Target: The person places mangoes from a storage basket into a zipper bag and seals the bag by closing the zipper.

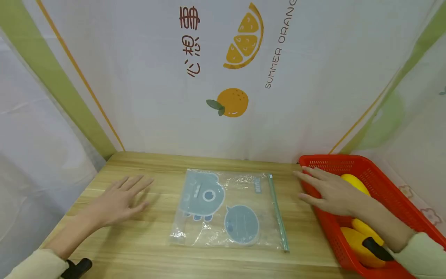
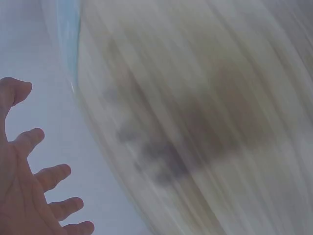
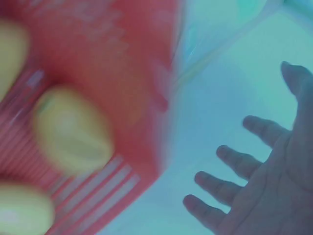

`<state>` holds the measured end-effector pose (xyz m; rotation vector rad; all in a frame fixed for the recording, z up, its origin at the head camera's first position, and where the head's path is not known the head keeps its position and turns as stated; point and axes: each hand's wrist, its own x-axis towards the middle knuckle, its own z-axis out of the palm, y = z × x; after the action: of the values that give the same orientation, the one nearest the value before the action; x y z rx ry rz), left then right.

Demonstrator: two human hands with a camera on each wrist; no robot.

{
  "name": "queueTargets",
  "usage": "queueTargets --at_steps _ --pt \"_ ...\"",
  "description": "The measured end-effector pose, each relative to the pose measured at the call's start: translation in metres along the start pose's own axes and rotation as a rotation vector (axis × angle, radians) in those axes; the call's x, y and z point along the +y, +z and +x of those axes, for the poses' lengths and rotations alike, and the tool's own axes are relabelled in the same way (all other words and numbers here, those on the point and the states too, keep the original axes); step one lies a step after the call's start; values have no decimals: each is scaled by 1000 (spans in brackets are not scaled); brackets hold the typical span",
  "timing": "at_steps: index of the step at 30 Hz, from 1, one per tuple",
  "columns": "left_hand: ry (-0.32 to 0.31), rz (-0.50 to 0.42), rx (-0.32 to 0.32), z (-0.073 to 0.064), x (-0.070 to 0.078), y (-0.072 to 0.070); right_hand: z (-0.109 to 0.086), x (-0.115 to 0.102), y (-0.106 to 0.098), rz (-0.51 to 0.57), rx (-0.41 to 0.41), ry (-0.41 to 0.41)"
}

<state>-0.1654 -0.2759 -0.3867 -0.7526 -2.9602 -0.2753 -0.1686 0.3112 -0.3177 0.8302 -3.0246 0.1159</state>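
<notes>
I saw the left hand and right hand spread, empty; lowering the latter risked jolting the basket.

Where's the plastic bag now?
In the head view, the plastic bag lies on the wooden table between left hand and right hand, left of the red basket.

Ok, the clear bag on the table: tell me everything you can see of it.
The bag looks like thin, glossy see-through plastic, roughly rectangular and slightly wrinkled. In the head view a blue-grey cartoon figure is printed at left, a round speech bubble lower right of it and a small block of print upper right. A green strip edges the right side; whether it's sealed, I can't tell. It lies flat on the wood-grain table, nothing visible inside, neither hand touching it.
</notes>
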Motion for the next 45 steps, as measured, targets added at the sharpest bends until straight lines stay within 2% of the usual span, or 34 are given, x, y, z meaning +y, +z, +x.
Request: queueTargets --at_steps 3,7,11,14,19,23,34,40,45 --pt "61 -30 -1 9 27 11 16 -32 16 13 1 -91" --pt "150 -105 -40 20 63 30 29 -68 49 114 -98 -154" --pt "233 -183 -154 28 93 47 30 -89 80 210 -236 -149" --pt "268 -199 -213 30 107 54 26 -93 95 220 -271 -138" --pt "256 -160 -189 29 113 60 20 -93 104 224 -246 -163" --pt "243 -137 -196 29 114 62 18 -92 106 228 -235 -181" --pt "223 -155 -227 32 113 59 21 -95 116 263 -191 -126" --pt "170 -175 -228 38 132 57 21 -96 123 282 -148 -102" --pt "155 -212 -224 45 149 60 26 -94 127 295 -138 -99"
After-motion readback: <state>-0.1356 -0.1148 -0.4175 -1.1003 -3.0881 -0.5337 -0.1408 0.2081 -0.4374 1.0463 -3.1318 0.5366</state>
